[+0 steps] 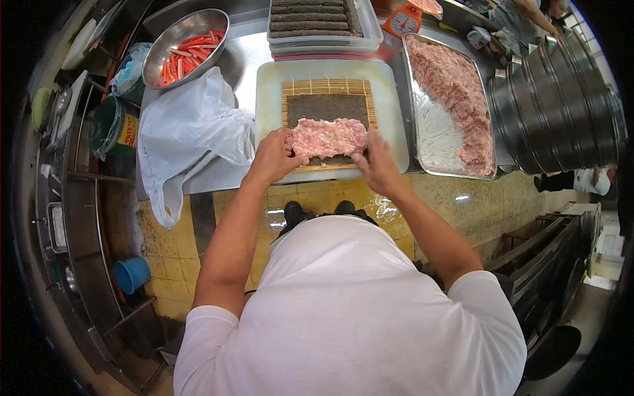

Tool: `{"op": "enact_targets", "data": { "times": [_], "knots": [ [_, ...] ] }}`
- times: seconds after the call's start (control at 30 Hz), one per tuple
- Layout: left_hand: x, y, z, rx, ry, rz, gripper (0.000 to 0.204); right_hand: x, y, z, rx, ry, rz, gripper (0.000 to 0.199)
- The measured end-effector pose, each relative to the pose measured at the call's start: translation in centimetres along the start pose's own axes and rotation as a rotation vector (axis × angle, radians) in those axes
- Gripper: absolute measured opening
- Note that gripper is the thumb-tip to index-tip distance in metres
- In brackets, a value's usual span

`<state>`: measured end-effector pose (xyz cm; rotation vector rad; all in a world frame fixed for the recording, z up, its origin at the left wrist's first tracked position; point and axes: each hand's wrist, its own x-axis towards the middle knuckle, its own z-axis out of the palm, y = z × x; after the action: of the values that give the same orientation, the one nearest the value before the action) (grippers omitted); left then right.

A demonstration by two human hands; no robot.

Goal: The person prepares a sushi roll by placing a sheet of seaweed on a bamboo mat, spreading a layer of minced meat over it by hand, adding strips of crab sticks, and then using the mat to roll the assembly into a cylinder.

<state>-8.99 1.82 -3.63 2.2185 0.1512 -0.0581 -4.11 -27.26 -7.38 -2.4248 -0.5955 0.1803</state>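
A thick slab of pink minced meat (328, 138) lies across the dark nori sheet (327, 109), covering its nearer part. Beneath the sheet is a bamboo rolling mat (323, 86), set on a whitish cutting board (269, 89). My left hand (274, 157) grips the slab's left end, its thumb at the near edge and fingers along the side. At the opposite end my right hand (380, 162) holds the meat in the same way, thumb on the near corner. The fingers' undersides are hidden.
Left stand a steel bowl (155, 63) of red crab sticks and a white plastic bag (191, 115). Behind the board, a plastic container (372, 33) holds dark rolls. Right are a metal tray (415, 99) of minced meat, an orange scale (403, 21) and large dark round pans (548, 105).
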Motion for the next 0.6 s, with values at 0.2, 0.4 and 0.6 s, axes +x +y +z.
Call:
{"op": "enact_targets", "data": {
  "times": [0.2,0.4,0.6],
  "knots": [
    [0.2,0.1,-0.5,0.092,-0.067,0.019,0.069,0.1,-2.9,-2.2,-0.384,-0.001,-0.084,0.077],
    [0.3,-0.1,0.2,0.129,0.021,0.092,0.067,0.7,-1.7,-1.0,-0.442,-0.197,-0.348,0.069],
    [0.3,-0.3,0.2,0.054,0.010,0.004,0.056,2.4,-4.9,-0.1,-0.271,0.008,-0.359,0.074]
  ]
}}
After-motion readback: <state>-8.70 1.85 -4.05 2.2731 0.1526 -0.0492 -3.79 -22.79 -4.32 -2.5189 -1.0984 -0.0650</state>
